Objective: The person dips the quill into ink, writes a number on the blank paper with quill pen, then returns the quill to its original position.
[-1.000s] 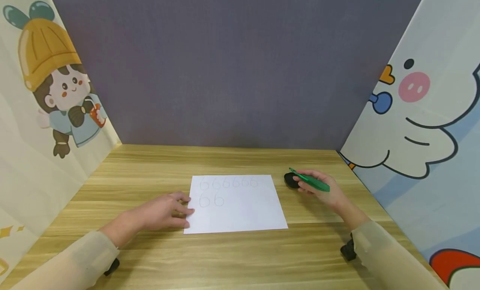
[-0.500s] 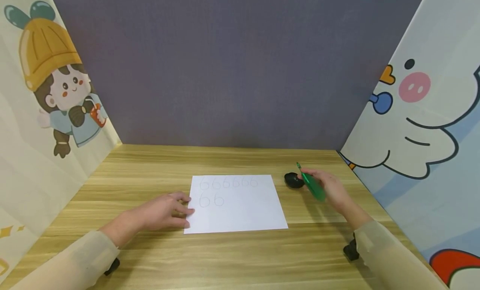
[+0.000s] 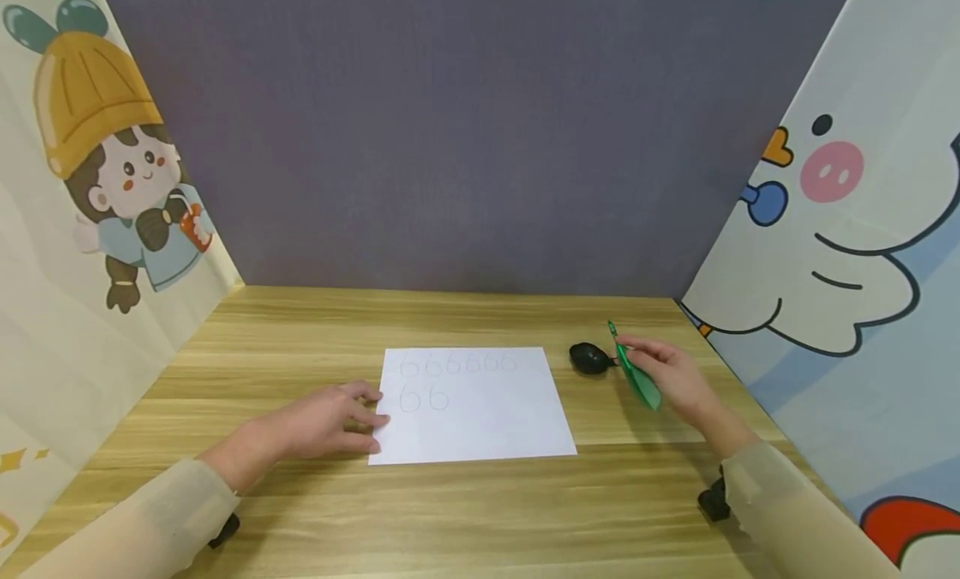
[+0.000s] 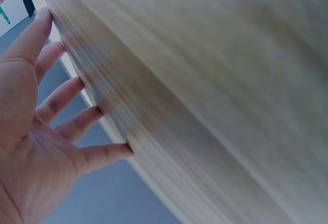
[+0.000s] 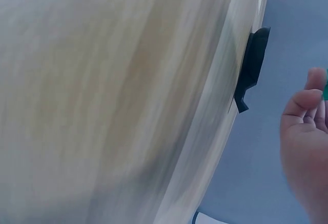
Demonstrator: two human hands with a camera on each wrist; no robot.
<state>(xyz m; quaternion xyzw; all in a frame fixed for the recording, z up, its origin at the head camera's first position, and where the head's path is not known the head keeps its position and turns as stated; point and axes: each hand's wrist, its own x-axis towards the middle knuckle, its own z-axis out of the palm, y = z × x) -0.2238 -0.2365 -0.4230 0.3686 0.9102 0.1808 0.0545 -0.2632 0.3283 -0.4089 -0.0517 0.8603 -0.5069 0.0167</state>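
Note:
A sheet of white paper (image 3: 495, 421) with pencil-thin sixes in two rows lies on the wooden table. My left hand (image 3: 341, 421) rests with spread fingers on its left edge; in the left wrist view the fingertips (image 4: 123, 149) touch down along the tabletop. To the right of the paper sits a small black oval base (image 3: 588, 358) with a short thin stalk on its right side. Just beyond that stalk, my right hand (image 3: 671, 383) pinches a green pen (image 3: 637, 379) with a broad leaf-like body, its narrow tip pointing away from me and upward.
The wooden tabletop (image 3: 450, 521) ends at a grey upright panel (image 3: 465, 146) at the back. Cartoon-printed walls (image 3: 862, 312) close in both sides. In the right wrist view the black base (image 5: 252, 65) stands apart from the hand.
My right hand has moved right, away from the black base, uncovering its stalk. The green pen has turned from pointing left to pointing away. My left hand and the paper stay put.

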